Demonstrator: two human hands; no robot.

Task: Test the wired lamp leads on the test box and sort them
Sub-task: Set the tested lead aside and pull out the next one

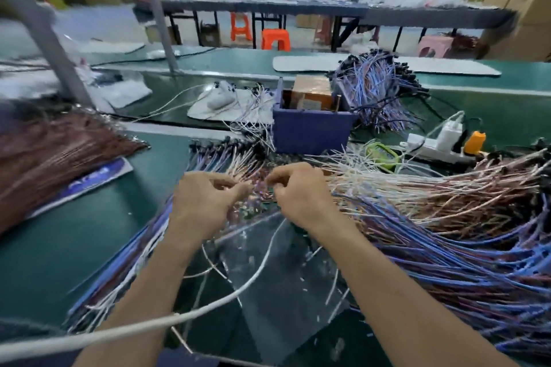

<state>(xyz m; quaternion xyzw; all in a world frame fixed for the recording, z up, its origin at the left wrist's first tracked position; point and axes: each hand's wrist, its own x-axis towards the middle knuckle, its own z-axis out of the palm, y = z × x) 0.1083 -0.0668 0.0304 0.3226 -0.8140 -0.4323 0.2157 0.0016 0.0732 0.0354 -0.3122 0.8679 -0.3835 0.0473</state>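
My left hand (205, 199) and my right hand (298, 191) are close together over the middle of the green bench, fingers curled, each pinching thin lamp leads. Between the fingertips lies a small green circuit board (256, 208), the test box, partly hidden by wires. A row of blue and white leads (220, 155) with black ends fans out beyond my left hand. A big heap of blue, brown and white leads (447, 217) spreads to the right of my right hand. The picture is blurred, so exactly which leads I pinch is unclear.
A blue bin (310, 128) with a cardboard box stands behind my hands. Brown leads (53, 152) pile at the left, blue leads (378, 89) at the back right. A white power strip (432, 146) lies right. A white cable (179, 319) crosses my forearms. A person sits far back.
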